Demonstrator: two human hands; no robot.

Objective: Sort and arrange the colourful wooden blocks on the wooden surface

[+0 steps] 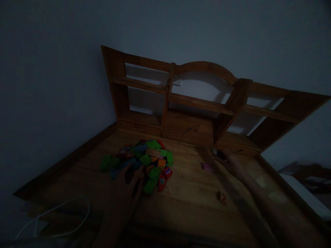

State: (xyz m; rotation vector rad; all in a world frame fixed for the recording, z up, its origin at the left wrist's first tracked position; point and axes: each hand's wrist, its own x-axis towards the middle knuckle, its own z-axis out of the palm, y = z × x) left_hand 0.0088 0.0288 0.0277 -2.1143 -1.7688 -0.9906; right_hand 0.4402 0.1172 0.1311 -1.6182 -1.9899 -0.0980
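Note:
A pile of coloured toy blocks (153, 154), mostly green with some orange, red and blue ones, lies on the left half of the wooden desk (186, 193). My left hand (126, 187) is at the pile's near edge, fingers spread and reaching over the blocks; dim light hides whether it touches them. Far to the right, my right hand (227, 162) is closed around a small pale block (214, 152) close to the desk's back. A pink block (207, 167) lies just left of that hand. Nearer to me sits a light block with a red mark (222, 198).
A wooden shelf unit (191, 132) with several compartments stands along the desk's back edge, against the wall. A white cable (86, 203) loops at the lower left. Raised wooden edging (77, 151) borders the left side. The room is dark.

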